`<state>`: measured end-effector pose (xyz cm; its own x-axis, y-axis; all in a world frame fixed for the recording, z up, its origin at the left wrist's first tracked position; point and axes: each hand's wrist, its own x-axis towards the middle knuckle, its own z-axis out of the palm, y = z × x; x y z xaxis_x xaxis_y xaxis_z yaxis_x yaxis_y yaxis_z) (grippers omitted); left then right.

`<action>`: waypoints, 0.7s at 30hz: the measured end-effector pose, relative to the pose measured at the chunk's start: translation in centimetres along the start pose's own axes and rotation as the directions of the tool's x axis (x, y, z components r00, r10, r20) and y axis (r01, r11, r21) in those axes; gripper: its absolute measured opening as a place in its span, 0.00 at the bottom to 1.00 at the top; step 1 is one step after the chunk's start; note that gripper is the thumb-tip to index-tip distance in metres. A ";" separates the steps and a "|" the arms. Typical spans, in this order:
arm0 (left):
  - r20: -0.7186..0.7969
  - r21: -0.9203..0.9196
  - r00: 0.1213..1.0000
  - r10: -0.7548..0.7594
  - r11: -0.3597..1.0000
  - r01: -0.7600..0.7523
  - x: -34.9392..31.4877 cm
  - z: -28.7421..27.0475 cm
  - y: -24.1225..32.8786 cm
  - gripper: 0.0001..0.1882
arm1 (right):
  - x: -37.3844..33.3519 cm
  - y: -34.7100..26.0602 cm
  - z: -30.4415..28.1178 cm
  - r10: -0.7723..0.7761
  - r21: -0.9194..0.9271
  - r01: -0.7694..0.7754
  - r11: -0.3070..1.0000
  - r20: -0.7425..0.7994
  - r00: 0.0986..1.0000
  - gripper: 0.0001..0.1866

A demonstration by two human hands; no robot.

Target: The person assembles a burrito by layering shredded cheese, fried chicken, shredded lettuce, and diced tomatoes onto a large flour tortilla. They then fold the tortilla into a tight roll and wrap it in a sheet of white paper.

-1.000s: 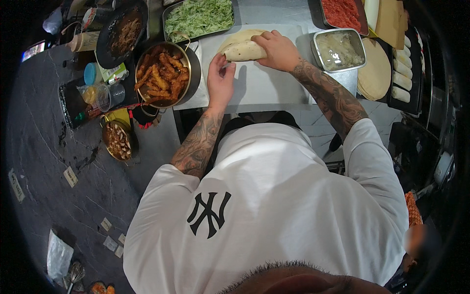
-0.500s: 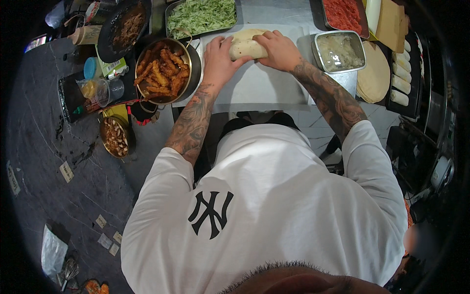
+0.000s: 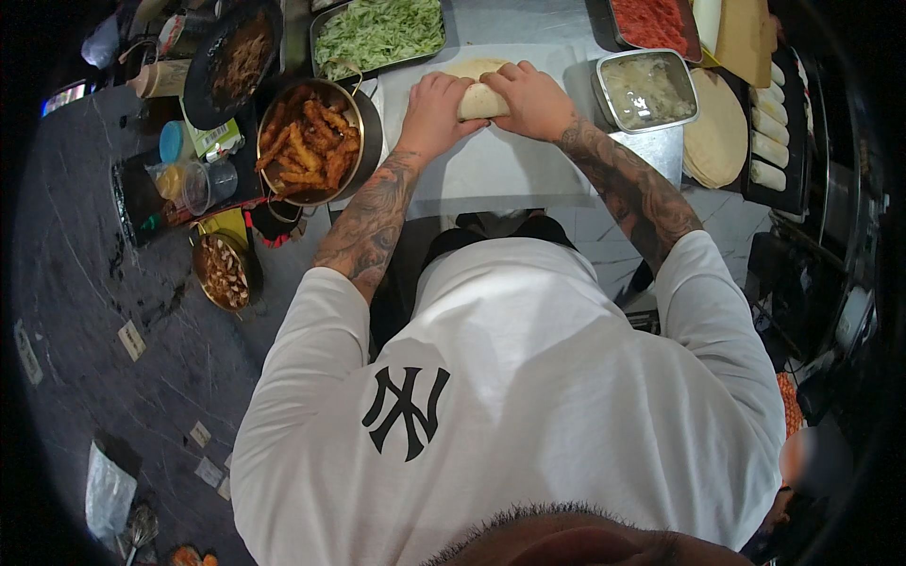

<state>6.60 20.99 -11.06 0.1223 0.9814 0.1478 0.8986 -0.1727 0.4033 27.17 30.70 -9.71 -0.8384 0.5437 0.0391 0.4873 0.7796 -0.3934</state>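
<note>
Both bare hands are on a pale rolled tortilla [image 3: 482, 101], which lies on white paper [image 3: 495, 174] in front of the person, toward the far side of the sheet. The left hand [image 3: 437, 113] is curled over the roll's left end, its fingers bent on top and its thumb along the near side; the right hand [image 3: 530, 99] is bent over the other end the same way (its thumb is mostly hidden), and only the middle of the roll shows between them. Just beyond the fingers, a flat part of the tortilla rests on the paper, which reaches the near edge of the steel worktop [image 3: 528, 24].

By the worktop's left edge, near its near corner, stands a pot [image 3: 360, 115] of browned fried strips. A tray of shredded greens [image 3: 379, 36] sits toward the far left, and a tray of red chopped filling [image 3: 649, 21] toward the far right. Nearer on the right, just beside the paper, is a metal tub of pale slices [image 3: 647, 90]. Past it, at the right edge, lies a stack of flat tortillas [image 3: 713, 129], with a row of finished rolls [image 3: 770, 151] on a dark tray [image 3: 789, 200] beyond
</note>
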 end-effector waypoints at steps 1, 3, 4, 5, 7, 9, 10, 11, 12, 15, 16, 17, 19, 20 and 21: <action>-0.004 -0.033 1.000 -0.003 0.999 0.003 -0.4 0.2 0.1 0.37 | -0.3 -0.3 0.1 0.002 -0.003 -0.002 1.000 0.001 1.000 0.34; -0.011 -0.099 1.000 -0.010 0.995 0.009 -1.2 0.4 0.2 0.36 | -1.0 -0.8 0.2 0.007 -0.009 -0.007 1.000 0.005 1.000 0.34; 0.008 -0.105 1.000 -0.009 0.994 0.010 -1.4 0.3 0.4 0.36 | -1.2 -1.0 0.3 0.017 -0.007 -0.017 1.000 0.021 1.000 0.34; 0.028 -0.110 1.000 -0.009 0.994 0.012 -1.6 0.1 0.6 0.36 | -1.5 -1.1 0.3 0.026 -0.005 -0.026 1.000 0.037 0.999 0.34; 0.071 -0.115 0.997 -0.014 0.993 0.022 -2.0 -0.3 1.2 0.37 | -2.1 -1.5 0.4 0.033 0.006 -0.033 0.999 0.059 0.998 0.34; 0.119 -0.112 0.993 -0.026 0.993 0.039 -2.5 -0.9 1.9 0.37 | -2.7 -2.0 0.4 0.028 0.023 -0.030 0.999 0.073 0.997 0.33; 0.109 -0.099 0.994 -0.028 0.994 0.039 -2.7 -0.8 2.0 0.37 | -2.9 -2.2 0.4 0.035 0.031 -0.037 0.999 0.069 0.997 0.33; 0.099 -0.085 0.995 -0.031 0.996 0.040 -3.1 -0.5 2.0 0.37 | -3.0 -2.5 0.5 0.041 0.039 -0.043 0.998 0.066 0.997 0.33; 0.089 -0.071 0.995 -0.034 0.997 0.041 -3.4 -0.3 2.0 0.37 | -3.1 -2.7 0.5 0.046 0.048 -0.050 0.998 0.063 0.997 0.33; 0.091 -0.090 0.994 -0.053 0.994 0.062 -2.7 0.1 1.7 0.32 | -2.5 -2.1 0.3 0.062 0.085 -0.072 0.994 0.111 0.992 0.33; 0.112 -0.081 0.992 -0.065 0.994 0.074 -2.3 0.1 1.6 0.31 | -2.4 -1.8 0.5 0.060 0.069 -0.067 0.995 0.097 0.993 0.34; 0.133 -0.071 0.988 -0.076 0.994 0.086 -1.8 0.0 1.4 0.30 | -2.3 -1.5 0.7 0.059 0.053 -0.063 0.997 0.083 0.995 0.35; 0.196 -0.068 0.975 -0.104 0.991 0.119 -0.9 -0.3 1.3 0.28 | -2.1 -1.1 0.7 0.064 0.062 -0.071 0.996 0.111 0.992 0.36; 0.237 -0.075 0.964 -0.120 0.987 0.141 -0.4 -0.7 1.4 0.28 | -1.9 -1.0 0.5 0.071 0.087 -0.085 0.993 0.153 0.986 0.37; 0.279 -0.081 0.951 -0.134 0.983 0.163 -0.2 -0.9 1.5 0.27 | -1.8 -0.8 0.3 0.078 0.110 -0.101 0.989 0.195 0.978 0.38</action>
<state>7.58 20.50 -9.69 0.1129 0.9798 -0.1653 0.8693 -0.0169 0.4940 28.18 29.00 -9.70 -0.8294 0.5317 -0.1712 0.5392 0.6819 -0.4942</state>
